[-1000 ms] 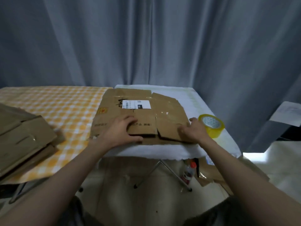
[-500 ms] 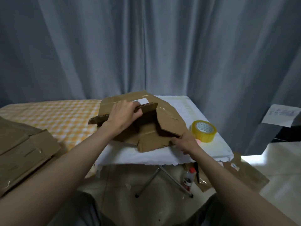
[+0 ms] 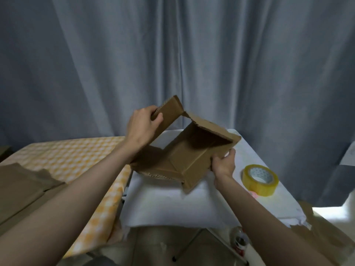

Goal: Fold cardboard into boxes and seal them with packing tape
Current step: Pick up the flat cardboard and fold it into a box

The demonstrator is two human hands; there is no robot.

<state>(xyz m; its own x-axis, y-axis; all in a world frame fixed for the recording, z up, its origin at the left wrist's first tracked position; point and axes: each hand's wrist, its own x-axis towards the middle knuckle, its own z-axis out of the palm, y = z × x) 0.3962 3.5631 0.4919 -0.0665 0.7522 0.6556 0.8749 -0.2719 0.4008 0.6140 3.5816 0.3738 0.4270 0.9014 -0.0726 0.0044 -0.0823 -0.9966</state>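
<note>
Cardboard box [image 3: 189, 150] at centre frame, brown, half opened into a tube, tilted, its open mouth facing up and toward the camera, dark inside. Held up over the white-covered table [image 3: 172, 204], lowest corner close to the cloth or touching it — cannot tell which. Left hand [image 3: 143, 125] up at centre, a little left, fingers and thumb curled round the raised flap at the box's upper left corner, gripping its corrugated edge. Right hand [image 3: 223, 163] lower, centre right, clasping the box's right-hand lower edge, thumb on the near face, fingertips wrapped behind. Both forearms bare, running in from the bottom corners of the frame. Roll of yellowish packing tape [image 3: 260, 179] lying flat on the white cloth just right of the right hand, apart from the box, white core showing. Small pinkish patch on the cloth just beside the roll, too blurred to identify. Yellow-and-white checked cloth [image 3: 76, 160] over a second surface at left, butting against the white table. Flattened brown cardboard [image 3: 25, 187] stacked at lower left on that checked cloth. Grey curtain [image 3: 172, 54] filling the whole upper half. Below the table at lower right — metal legs, a red-and-white can or bottle [image 3: 240, 242] on the floor, more cardboard scraps [image 3: 322, 235] beside it.
</note>
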